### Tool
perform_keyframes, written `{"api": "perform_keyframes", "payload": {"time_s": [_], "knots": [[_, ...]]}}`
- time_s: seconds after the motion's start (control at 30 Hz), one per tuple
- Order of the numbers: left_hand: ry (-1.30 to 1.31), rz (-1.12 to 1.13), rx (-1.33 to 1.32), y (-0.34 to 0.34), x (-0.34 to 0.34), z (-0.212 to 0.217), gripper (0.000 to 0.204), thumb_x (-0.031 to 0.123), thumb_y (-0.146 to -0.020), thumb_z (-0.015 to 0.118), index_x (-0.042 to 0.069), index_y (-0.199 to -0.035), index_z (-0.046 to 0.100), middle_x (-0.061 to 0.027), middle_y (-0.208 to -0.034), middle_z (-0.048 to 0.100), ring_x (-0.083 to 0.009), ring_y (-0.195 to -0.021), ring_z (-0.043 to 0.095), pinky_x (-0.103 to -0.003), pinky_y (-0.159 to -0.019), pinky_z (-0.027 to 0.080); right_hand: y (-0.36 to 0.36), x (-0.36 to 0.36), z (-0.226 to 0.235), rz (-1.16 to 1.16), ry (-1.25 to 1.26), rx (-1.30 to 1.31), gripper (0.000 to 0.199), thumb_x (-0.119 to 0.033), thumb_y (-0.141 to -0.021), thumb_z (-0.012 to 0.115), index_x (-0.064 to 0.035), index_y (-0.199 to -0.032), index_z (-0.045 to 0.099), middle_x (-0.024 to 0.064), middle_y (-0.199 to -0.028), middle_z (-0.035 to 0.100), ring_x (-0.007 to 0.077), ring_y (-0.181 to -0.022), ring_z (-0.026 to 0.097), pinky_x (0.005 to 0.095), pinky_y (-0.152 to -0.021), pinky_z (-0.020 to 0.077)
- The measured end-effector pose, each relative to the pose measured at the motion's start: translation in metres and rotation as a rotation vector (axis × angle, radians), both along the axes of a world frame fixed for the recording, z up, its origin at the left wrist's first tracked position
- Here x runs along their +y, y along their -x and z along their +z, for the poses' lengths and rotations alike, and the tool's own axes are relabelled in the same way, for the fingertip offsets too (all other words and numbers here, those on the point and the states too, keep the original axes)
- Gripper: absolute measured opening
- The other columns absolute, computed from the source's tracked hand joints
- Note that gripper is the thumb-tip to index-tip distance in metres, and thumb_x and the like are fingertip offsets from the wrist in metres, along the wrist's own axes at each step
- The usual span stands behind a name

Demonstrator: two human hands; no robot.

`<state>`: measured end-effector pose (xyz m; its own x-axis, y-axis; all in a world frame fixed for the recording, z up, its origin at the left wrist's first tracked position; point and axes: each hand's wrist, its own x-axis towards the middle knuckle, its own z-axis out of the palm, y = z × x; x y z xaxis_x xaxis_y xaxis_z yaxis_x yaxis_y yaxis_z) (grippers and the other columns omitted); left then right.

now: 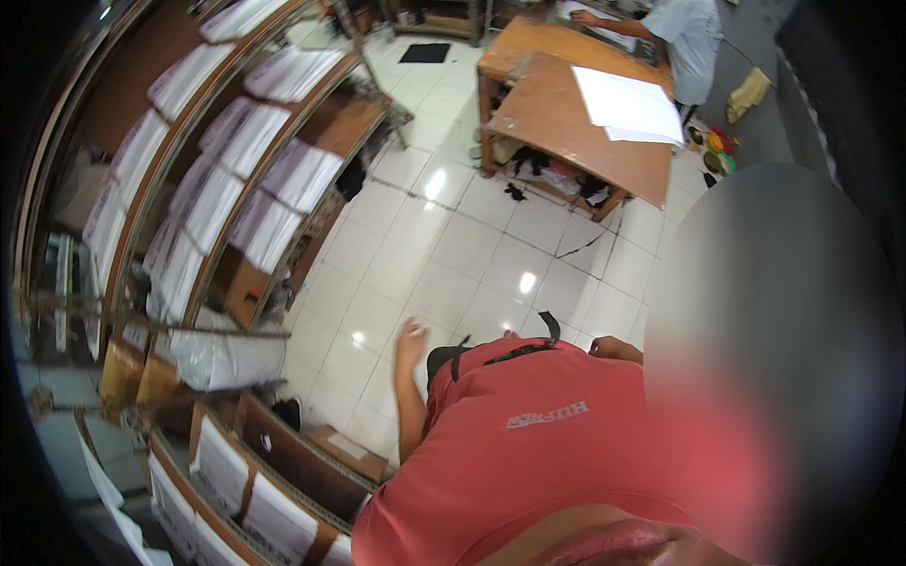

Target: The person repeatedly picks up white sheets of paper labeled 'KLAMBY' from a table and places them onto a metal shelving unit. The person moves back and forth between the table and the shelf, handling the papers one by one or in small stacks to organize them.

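Note:
My left hand (412, 332) hangs beside my body over the tiled floor. Its fingers are curled in, with a small pale spot at them that I cannot make out. On the other side, my right hand (615, 348) shows by my waist, small and dark, its forearm covered by a blurred patch. How its fingers lie is unclear. Neither hand touches a shelf or a table. Closest to my left hand are the shelf racks, holding stacks of white and pale purple sheets (293, 179).
Wooden shelf racks (326, 127) line the left side. A plastic-wrapped white bundle (231, 358) and a cardboard box (349, 455) are at lower left. Ahead, a brown table (547, 108) bears white sheets (628, 104). A co-worker (687, 42) is at its far side. Glossy floor tiles (453, 255) lie between.

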<state>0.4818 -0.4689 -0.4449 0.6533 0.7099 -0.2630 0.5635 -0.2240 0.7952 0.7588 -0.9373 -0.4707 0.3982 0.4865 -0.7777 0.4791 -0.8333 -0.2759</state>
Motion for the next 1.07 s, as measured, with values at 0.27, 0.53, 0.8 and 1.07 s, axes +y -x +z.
{"api": "perform_keyframes", "payload": {"time_s": [0.27,0.53,0.8,1.07], "knots": [[-0.125,-0.6,-0.049,-0.312,0.0,0.092,0.031,0.022,-0.09,0.062,0.002,-0.113,0.066,-0.0177,-0.096,0.07,-0.0267,-0.082,0.067,-0.037,-0.075,0.052,-0.104,-0.056,-0.048,-0.781,-0.226,-0.176,0.036,-0.032,-0.087,0.056,0.0018,-0.095,0.065,0.0155,-0.083,0.07,0.023,-0.064,0.066,0.037,-0.06,0.0545],[-0.438,-0.431,-0.486,-0.565,0.084,0.204,0.021,0.018,-0.091,0.062,0.004,-0.107,0.068,-0.0138,-0.093,0.07,-0.0245,-0.078,0.066,-0.034,-0.072,0.052,-0.03,-0.068,-0.101,-1.104,-0.094,0.098,0.032,-0.034,-0.088,0.065,-0.0065,-0.105,0.07,0.0103,-0.099,0.071,0.0212,-0.091,0.067,0.0376,-0.081,0.0528],[-0.307,-0.712,-0.62,-0.863,0.083,0.205,0.028,0.03,-0.093,0.059,0.007,-0.106,0.069,-0.0131,-0.1,0.07,-0.0235,-0.092,0.067,-0.036,-0.078,0.052,-0.146,0.003,-0.091,-1.256,-0.134,0.142,0.038,-0.038,-0.088,0.062,-0.0048,-0.106,0.068,0.0148,-0.097,0.071,0.0246,-0.09,0.067,0.0384,-0.08,0.052],[-0.858,-1.174,0.118,-1.018,0.073,0.039,0.063,0.056,-0.095,0.044,0.02,-0.148,0.039,-0.0053,-0.159,0.023,-0.0356,-0.145,0.023,-0.059,-0.113,0.024,-0.28,0.035,-0.108,-1.333,-0.236,0.139,0.044,-0.042,-0.088,0.059,-0.0033,-0.108,0.067,0.0187,-0.094,0.071,0.0275,-0.089,0.068,0.0391,-0.079,0.0513]]}}
